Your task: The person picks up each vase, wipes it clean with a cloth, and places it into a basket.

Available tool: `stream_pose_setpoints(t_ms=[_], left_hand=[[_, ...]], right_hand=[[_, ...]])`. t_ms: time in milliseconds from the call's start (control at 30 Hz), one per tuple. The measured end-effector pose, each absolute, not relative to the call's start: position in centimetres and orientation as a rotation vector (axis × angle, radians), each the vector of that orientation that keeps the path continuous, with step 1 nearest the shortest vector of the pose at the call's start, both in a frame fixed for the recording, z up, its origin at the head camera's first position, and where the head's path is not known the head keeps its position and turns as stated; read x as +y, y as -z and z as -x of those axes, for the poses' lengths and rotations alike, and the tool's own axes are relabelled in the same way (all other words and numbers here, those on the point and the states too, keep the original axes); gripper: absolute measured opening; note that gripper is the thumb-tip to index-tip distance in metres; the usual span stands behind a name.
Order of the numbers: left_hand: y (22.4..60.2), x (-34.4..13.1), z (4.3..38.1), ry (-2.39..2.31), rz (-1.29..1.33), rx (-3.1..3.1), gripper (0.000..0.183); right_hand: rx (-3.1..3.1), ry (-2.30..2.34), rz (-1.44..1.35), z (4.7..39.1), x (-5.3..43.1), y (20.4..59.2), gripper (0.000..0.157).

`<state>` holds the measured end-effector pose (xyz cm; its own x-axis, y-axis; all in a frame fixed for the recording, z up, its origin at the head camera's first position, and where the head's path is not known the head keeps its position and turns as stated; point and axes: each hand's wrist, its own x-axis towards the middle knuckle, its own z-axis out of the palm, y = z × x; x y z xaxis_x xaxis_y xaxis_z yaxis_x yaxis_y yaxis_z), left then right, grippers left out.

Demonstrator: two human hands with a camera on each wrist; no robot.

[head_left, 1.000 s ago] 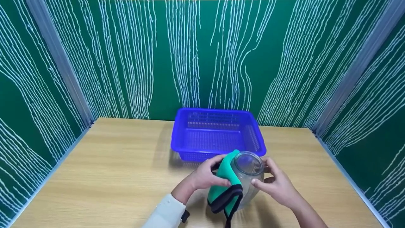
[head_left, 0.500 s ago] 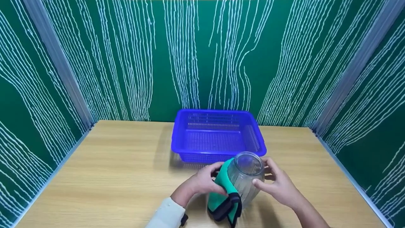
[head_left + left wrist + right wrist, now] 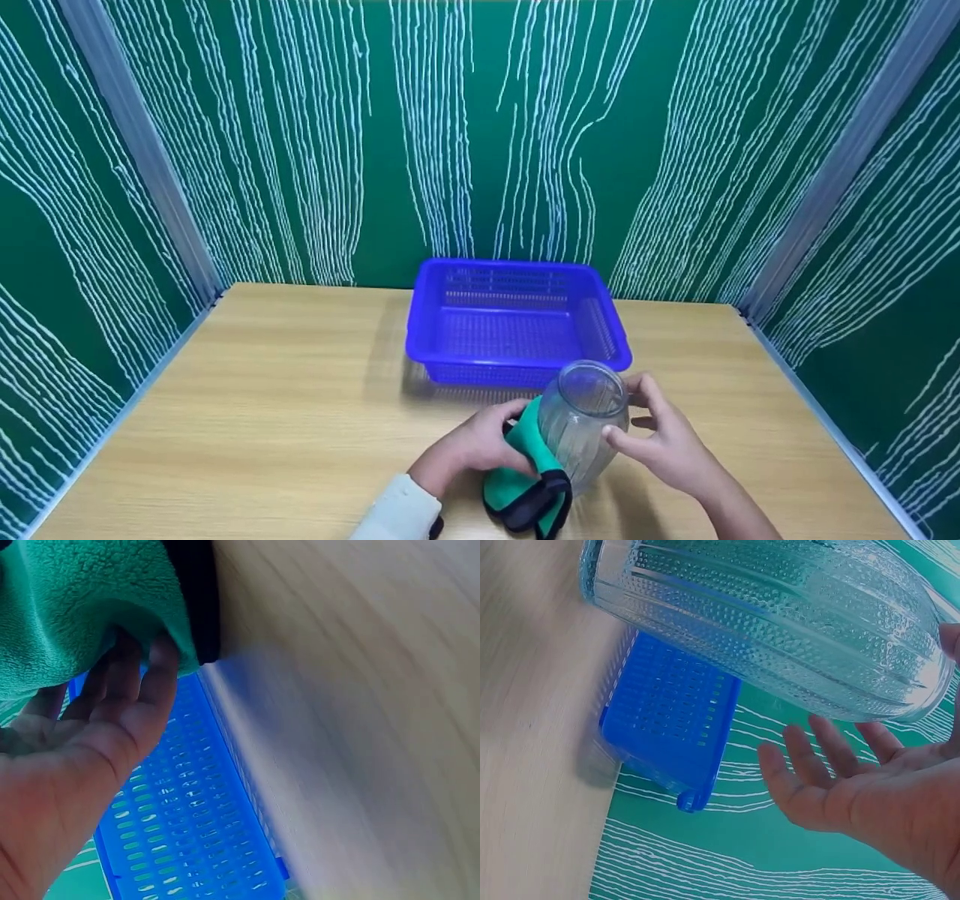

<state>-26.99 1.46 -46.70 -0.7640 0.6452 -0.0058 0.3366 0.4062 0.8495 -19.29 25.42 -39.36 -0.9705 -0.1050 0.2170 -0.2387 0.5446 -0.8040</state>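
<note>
A clear glass jar (image 3: 581, 442) with a ribbed, bumpy wall stands on the table, its wide round mouth facing up. My right hand (image 3: 667, 442) holds it near the top, thumb in front and fingers behind; the right wrist view shows those fingers (image 3: 810, 757) spread along the glass. Against the jar's left side hangs a green fleecy cloth piece (image 3: 514, 484) with black edging. My left hand (image 3: 480, 442) grips this cloth, thumb outside and fingers tucked into its far side. In the left wrist view, folds of the cloth (image 3: 90, 600) hide the fingertips.
Just behind the jar sits a blue plastic basket (image 3: 517, 360) with slotted walls. The wooden table (image 3: 262, 420) ends at a green wall (image 3: 390, 150) with white wavy lines. Metal posts (image 3: 135, 135) stand at the back corners.
My left hand and the green cloth have moved down and slightly left, showing more of the jar's left side. The right hand has hardly moved.
</note>
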Motion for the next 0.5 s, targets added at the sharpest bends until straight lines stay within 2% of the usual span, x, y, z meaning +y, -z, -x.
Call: stream_pose_setpoints(t_ms=[300,500], left_hand=[[46.7,1.73,26.62,-1.23,-0.788,2.412,0.083],[46.73,1.88,26.66,-1.19,-0.778,2.48,0.082]], right_hand=[[-2.645,-1.344,-0.268,19.14,25.21,39.31,0.042],[-2.705,-1.298,-0.21,19.41,25.01,39.13,0.055]])
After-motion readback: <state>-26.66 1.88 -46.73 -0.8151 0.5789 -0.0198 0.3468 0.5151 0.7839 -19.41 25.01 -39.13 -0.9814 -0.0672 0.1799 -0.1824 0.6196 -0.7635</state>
